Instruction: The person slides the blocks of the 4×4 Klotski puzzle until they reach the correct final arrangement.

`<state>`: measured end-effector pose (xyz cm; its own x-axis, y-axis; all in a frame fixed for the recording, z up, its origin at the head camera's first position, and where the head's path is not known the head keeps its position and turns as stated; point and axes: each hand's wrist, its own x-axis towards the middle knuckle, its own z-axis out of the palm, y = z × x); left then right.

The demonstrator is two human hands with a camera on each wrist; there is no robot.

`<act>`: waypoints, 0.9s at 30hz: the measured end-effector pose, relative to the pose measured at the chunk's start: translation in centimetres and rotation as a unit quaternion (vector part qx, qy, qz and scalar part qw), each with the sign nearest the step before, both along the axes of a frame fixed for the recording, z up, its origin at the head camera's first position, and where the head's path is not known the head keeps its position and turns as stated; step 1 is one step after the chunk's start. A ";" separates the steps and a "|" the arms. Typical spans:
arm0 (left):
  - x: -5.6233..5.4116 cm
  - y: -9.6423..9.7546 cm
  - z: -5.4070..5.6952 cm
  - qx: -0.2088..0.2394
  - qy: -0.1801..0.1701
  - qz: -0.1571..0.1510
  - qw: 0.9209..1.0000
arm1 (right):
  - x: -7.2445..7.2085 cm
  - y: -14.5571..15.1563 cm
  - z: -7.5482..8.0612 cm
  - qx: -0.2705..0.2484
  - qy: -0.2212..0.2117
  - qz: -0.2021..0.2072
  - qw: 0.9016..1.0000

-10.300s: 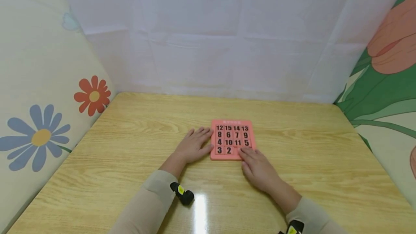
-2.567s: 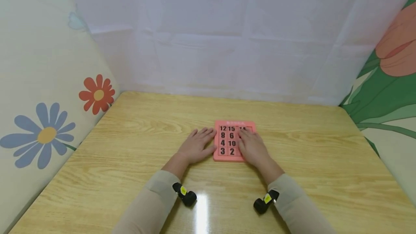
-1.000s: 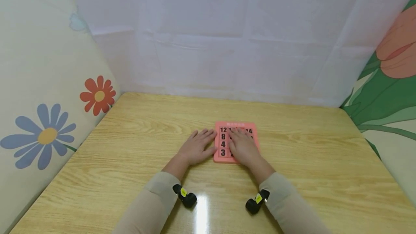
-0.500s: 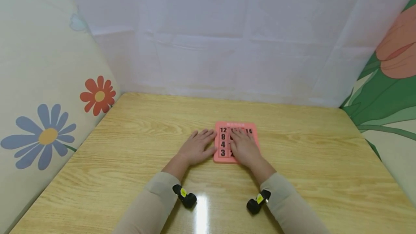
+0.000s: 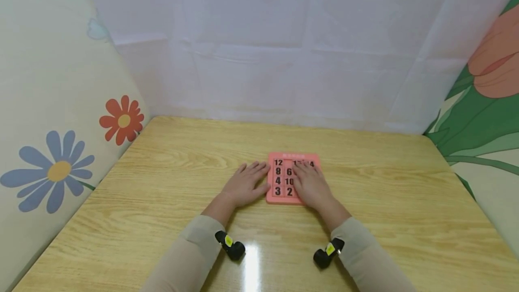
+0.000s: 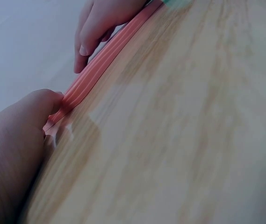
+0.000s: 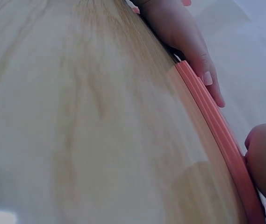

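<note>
A pink number sliding puzzle (image 5: pixel 278 181) lies flat on the wooden table in the head view. Its top row shows the 12 tile (image 5: pixel 278 162), then a gap, then the partly covered 15 and 14. Below, 8, 6, 4, 10, 3 and 2 are readable. My left hand (image 5: pixel 243 184) rests on the table, fingertips and thumb against the puzzle's left edge. My right hand (image 5: pixel 311 186) lies over the right half, fingertips touching the 15 tile and covering the lower right tiles. In the right wrist view, the pink frame's near edge (image 7: pixel 217 130) runs between both hands.
The wooden table (image 5: pixel 170 148) stretches around the puzzle, with a light reflection near its front. White cloth (image 5: pixel 243 71) hangs behind it. Flower-printed panels (image 5: pixel 56 57) stand at both sides. Black wrist cameras (image 5: pixel 231 245) sit at the sleeve cuffs.
The 15 tile has slid right one place, leaving a gap after 12; earlier, 14 moved to the top right corner. My right hand shifted left, then back right. The left hand stays put.
</note>
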<state>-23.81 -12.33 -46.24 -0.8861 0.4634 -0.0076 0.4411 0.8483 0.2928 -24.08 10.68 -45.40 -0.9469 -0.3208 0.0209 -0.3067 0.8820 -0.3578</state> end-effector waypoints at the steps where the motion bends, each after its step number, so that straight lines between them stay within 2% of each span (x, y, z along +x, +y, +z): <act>1: 0.0 0.0 0.0 -0.001 -0.001 0.000 1.000 | 0.0 0.1 0.0 0.001 0.000 -0.001 1.000; 20: 0.1 0.0 0.1 0.002 0.005 -0.007 1.000 | 0.0 0.7 -0.1 0.001 0.002 -0.007 1.000; 27: -0.1 0.0 -0.1 0.002 0.004 -0.002 1.000 | -0.1 -0.1 0.1 0.001 0.021 0.009 1.000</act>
<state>-23.88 -12.30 -46.37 -0.8847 0.4662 0.0018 0.4463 0.8457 0.2926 -24.15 10.57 -45.26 -0.9393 -0.3380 0.0590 -0.3371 0.8770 -0.3424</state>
